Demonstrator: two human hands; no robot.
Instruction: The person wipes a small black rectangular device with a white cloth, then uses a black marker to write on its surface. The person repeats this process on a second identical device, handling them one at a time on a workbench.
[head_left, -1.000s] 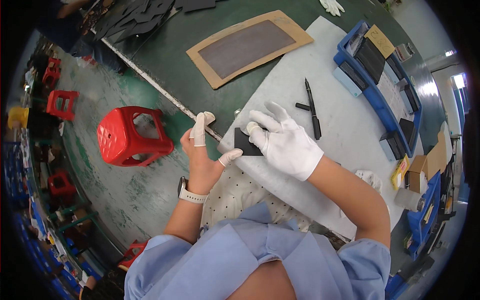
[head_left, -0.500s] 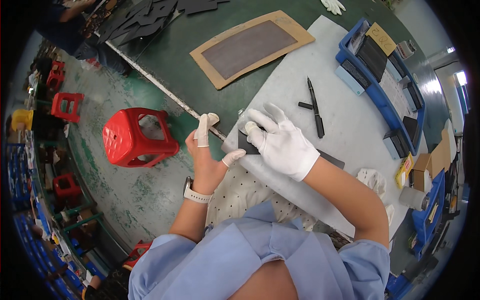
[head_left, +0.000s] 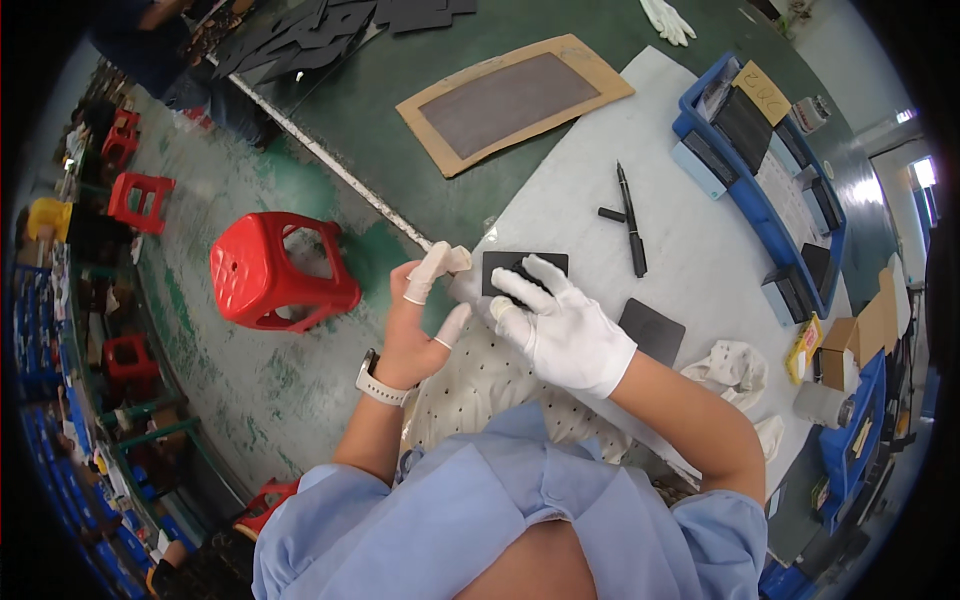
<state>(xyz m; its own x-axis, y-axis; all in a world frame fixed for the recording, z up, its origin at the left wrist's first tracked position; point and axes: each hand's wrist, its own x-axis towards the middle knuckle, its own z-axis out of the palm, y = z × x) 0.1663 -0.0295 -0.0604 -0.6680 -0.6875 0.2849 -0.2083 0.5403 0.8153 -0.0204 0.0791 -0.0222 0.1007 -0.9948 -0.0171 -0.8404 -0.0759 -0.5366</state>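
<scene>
Both hands meet at the near edge of the desk (head_left: pixel 700 270): the gloved right hand (head_left: pixel 565 330) lies flat with spread fingers on a black rectangular sheet (head_left: pixel 525 268), pinning it, while the left hand (head_left: pixel 425 320), in finger cots, pinches a pale scrap at the sheet's left edge. One black square piece (head_left: pixel 652 331) lies just right of the right hand, seemingly finished; a pen (head_left: pixel 630 220) rests beyond.

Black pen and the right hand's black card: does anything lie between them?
Nothing. In the head view only bare white sheet separates the pen from the black card under the right hand.
</scene>
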